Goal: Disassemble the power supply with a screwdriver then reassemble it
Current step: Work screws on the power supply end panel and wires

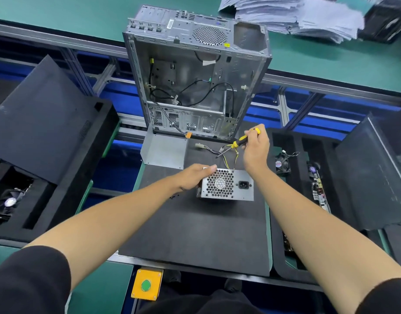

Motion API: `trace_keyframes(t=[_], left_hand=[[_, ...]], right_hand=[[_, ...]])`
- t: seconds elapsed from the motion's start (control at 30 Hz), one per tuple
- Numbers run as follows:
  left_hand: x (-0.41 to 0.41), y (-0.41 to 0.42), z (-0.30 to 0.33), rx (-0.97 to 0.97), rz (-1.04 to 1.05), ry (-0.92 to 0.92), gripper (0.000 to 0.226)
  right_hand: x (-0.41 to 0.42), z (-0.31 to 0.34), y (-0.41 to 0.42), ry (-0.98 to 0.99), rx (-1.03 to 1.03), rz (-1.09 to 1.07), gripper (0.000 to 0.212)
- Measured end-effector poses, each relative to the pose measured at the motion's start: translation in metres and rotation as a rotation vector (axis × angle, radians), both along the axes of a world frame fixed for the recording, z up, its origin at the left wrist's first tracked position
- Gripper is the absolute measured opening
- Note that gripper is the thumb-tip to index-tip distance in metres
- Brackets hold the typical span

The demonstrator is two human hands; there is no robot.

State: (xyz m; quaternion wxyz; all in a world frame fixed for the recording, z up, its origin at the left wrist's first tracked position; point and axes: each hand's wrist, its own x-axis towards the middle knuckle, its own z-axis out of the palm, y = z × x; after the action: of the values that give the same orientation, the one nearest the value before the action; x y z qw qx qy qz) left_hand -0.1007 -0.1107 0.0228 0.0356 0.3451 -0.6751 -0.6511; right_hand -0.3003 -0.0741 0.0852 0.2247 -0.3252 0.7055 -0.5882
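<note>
A grey metal power supply [236, 185] with a honeycomb fan grille and a black mains socket stands on the black foam mat [195, 232]. My left hand [195, 175] grips its top left corner, fingers laid over the top edge. My right hand [256, 148] holds a yellow and black screwdriver [239, 142] above and behind the unit, tip pointing down-left toward the supply's cable bundle [226, 155]. A loose grey metal cover plate [165, 150] lies on the mat behind the supply.
An open, gutted computer case [195, 75] stands upright behind the mat. Black foam trays with fans [283, 164] and a circuit board [318, 189] flank the right; another tray and a black panel [43, 123] sit left. A yellow box with a green button [146, 285] is at the front edge.
</note>
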Motion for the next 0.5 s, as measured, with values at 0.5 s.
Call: trace_keyframes(t=[0.5], left_hand=[[-0.014, -0.025, -0.008, 0.127, 0.103, -0.066, 0.057]], right_hand=[[0.003, -0.016, -0.006, -0.026, -0.069, -0.029, 0.011]])
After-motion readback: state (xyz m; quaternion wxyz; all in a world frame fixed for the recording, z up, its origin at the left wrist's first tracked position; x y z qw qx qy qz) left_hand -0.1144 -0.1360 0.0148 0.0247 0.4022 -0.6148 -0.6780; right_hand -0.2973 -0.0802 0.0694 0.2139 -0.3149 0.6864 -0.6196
